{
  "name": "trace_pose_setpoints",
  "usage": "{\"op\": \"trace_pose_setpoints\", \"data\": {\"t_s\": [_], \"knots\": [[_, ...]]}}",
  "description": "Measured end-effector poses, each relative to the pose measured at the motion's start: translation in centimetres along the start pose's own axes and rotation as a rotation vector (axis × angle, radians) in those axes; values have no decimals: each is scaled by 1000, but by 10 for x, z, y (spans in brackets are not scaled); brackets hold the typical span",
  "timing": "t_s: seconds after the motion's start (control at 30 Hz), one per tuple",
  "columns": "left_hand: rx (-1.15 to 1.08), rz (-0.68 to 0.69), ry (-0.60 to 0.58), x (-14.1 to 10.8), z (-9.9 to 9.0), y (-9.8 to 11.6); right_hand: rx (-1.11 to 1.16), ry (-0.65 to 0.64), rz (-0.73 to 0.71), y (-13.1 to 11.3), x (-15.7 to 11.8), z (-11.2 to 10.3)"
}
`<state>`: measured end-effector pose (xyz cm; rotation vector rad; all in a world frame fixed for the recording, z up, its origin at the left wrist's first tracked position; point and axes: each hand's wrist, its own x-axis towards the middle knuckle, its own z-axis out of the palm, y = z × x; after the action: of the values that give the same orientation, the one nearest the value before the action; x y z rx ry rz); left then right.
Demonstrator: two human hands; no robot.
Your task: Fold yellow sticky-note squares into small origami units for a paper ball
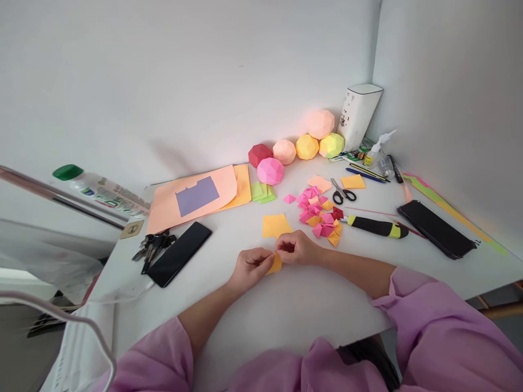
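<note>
Near the front middle of the white table, my left hand (254,265) pinches the left side of a small orange paper piece (275,264). My right hand (297,247) has its fingers closed at the upper edge of the same piece, close to the left fingertips. Just beyond the hands lie orange paper squares (274,225). A pile of folded pink, orange and red paper pieces (314,202) sits to the right of them, with black-handled scissors (342,194) behind it and a black and yellow cutter (376,226) at its right.
Faceted paper balls (270,171) stand along the wall beside a white box (359,117). Peach sheets (163,206), a dark phone (180,255) and keys (154,246) lie at left. A black case (436,228) and glue bottle (372,154) are at right.
</note>
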<state>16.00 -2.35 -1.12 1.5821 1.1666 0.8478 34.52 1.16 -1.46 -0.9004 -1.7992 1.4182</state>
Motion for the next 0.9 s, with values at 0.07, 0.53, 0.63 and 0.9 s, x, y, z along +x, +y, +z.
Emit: {"op": "trace_pose_setpoints", "data": {"t_s": [0.07,0.53,0.63,0.9], "knots": [[-38,-32,12,0,-1,-3,60,40,65,-1,1,-2],[-183,-99,47,3,-2,-8,128,-91,119,-7,2,-7],[-216,-98,83,3,-2,-11,202,-75,151,-5,3,-9],[-325,-103,173,3,-3,-10,312,-25,153,3,6,-12]]}}
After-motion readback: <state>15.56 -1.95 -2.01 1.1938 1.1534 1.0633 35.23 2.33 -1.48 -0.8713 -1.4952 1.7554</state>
